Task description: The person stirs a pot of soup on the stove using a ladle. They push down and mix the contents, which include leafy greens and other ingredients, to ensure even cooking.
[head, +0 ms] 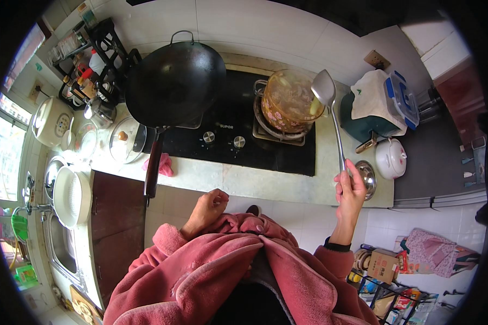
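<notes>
In my right hand (pixel 349 185) is the handle of a metal wok spatula (pixel 324 87), held upright so its blade stands by the right rim of an amber glass pot (pixel 282 109). The pot has a flower pattern and sits on the right burner (pixel 264 132); cloudy broth with pale pieces fills it. My left hand (pixel 207 209), fingers curled and holding nothing that I can see, hovers before the counter's front edge. A dark wok (pixel 175 85) rests on the left burner, its wooden handle (pixel 153 166) jutting over that edge. Below my right hand's fingers a steel bowl (pixel 366 178) stands on the counter.
Two knobs (pixel 239 141) sit on the black glass hob (pixel 187 148). A glass lid (pixel 127 140) and a pink cloth (pixel 164 165) lie to the left, near a seasoning rack (pixel 105 61). At right are a white lidded pot (pixel 390 158) and a green container (pixel 351 113). The sink (pixel 63 243) is far left.
</notes>
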### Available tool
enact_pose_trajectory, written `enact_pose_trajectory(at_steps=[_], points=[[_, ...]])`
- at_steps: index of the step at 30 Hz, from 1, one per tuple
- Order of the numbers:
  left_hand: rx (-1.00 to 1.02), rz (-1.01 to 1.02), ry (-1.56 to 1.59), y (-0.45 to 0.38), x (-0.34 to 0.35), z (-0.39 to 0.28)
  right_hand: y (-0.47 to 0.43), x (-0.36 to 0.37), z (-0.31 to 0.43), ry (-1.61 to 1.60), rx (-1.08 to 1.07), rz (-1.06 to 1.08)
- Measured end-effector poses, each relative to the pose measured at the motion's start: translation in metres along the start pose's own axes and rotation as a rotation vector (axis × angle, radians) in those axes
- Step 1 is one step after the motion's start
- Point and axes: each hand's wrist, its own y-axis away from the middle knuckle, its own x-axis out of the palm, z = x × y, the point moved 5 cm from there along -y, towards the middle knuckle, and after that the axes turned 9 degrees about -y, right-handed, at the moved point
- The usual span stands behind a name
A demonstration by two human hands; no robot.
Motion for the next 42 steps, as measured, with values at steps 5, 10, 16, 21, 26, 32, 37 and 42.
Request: enact_pose_trajectory(at_steps=[5, 10, 16, 21, 26, 32, 37, 42], points=[[-0.016, 0.029, -0.009, -0.001, -0.001, 0.0, 0.002, 0.001, 0.0, -0.011, 0.004, -0.005], [-0.016, 0.037, 0.015, -0.001, 0.0, 0.003, 0.004, 0.004, -0.001, -0.006, 0.009, -0.008], [0.02, -0.018, 0.015, 0.0, -0.002, 0.001, 0.003, 0.007, -0.002, -0.015, 0.008, -0.006], [0.01, -0.02, 0.004, 0.0, -0.003, 0.001, 0.002, 0.007, -0.003, -0.025, 0.002, -0.003], [-0.003, 0.044, -0.001, -0.001, -0.005, -0.002, 0.003, 0.007, -0.004, -0.045, -0.001, -0.003], [-0.039, 0.161, 0.054, 0.001, -0.002, -0.01, 0.002, 0.007, -0.006, -0.046, 0.009, -0.012], [-0.028, 0.411, 0.066, 0.007, 0.006, -0.023, 0.004, 0.008, -0.005, -0.058, 0.012, -0.014], [0.019, 0.602, 0.007, 0.012, 0.003, -0.04, 0.004, 0.009, -0.003, -0.067, 0.008, -0.009]])
